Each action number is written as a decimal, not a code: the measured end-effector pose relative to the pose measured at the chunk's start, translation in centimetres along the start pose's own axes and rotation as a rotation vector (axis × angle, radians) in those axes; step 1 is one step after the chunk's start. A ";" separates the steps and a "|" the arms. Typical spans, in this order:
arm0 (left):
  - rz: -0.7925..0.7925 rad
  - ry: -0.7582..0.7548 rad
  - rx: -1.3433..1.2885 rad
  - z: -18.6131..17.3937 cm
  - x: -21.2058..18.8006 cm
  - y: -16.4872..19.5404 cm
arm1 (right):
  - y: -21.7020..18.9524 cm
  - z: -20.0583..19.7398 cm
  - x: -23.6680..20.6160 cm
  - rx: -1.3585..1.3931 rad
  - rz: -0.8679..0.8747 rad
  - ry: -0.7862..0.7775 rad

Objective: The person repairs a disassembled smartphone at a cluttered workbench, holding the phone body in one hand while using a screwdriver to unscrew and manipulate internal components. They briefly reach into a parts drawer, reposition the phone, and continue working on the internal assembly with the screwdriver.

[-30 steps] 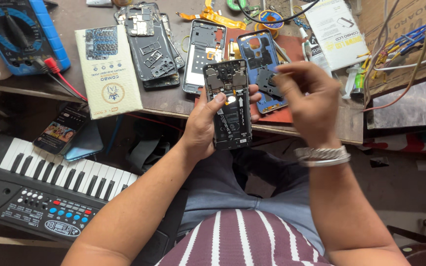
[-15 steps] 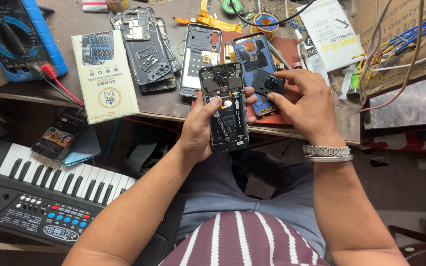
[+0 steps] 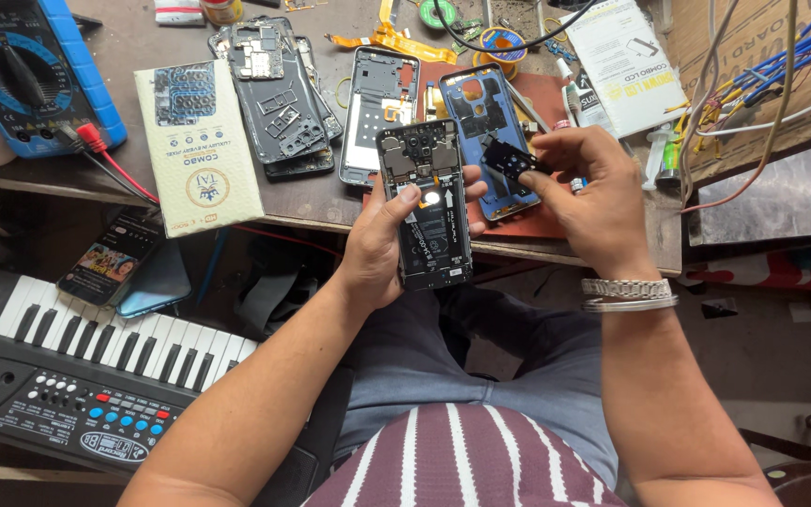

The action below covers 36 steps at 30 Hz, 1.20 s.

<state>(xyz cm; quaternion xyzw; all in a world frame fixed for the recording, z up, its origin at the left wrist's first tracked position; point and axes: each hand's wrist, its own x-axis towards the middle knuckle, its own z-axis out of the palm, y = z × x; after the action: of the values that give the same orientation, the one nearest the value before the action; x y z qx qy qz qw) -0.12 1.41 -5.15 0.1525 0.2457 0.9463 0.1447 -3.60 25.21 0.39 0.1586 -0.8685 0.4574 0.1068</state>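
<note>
My left hand [image 3: 379, 246] grips an opened black phone [image 3: 427, 208] upright over my lap, its inner boards facing me and my thumb resting on its middle. My right hand [image 3: 591, 195] pinches a small black plastic part [image 3: 511, 160] just right of the phone's top, above the desk edge. A metal bracelet [image 3: 629, 293] circles that wrist. Behind the part lies a blue phone back frame [image 3: 481, 115] on a red mat [image 3: 546, 99].
The desk [image 3: 133, 42] holds a blue multimeter [image 3: 25, 70], a cream parts box [image 3: 197, 143], stripped black phone frames [image 3: 279, 99], a white-backed frame [image 3: 377, 99], a white booklet [image 3: 623, 56] and loose wires [image 3: 753, 80]. A small keyboard [image 3: 96, 361] with two phones [image 3: 129, 263] sits lower left.
My right hand has lifted off the blue frame with the small black part pinched in its fingers. The left hand keeps the opened phone in about the same place.
</note>
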 end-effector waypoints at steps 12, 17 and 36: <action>0.017 0.010 0.035 0.0 -0.1 0.0 | 0.2 0.3 0.9 0.549 -0.050 0.115; 0.028 0.011 0.059 0.1 -0.1 0.1 | -1.3 1.4 1.7 0.637 0.011 -0.032; -0.001 0.019 0.067 -0.3 -0.2 0.2 | -5.7 4.6 3.6 0.417 0.039 -0.168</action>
<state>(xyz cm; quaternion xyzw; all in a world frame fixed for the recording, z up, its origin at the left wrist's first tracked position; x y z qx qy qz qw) -0.06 1.07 -5.37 0.1482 0.2788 0.9388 0.1377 -4.99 17.74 3.32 0.1980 -0.7640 0.6141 -0.0098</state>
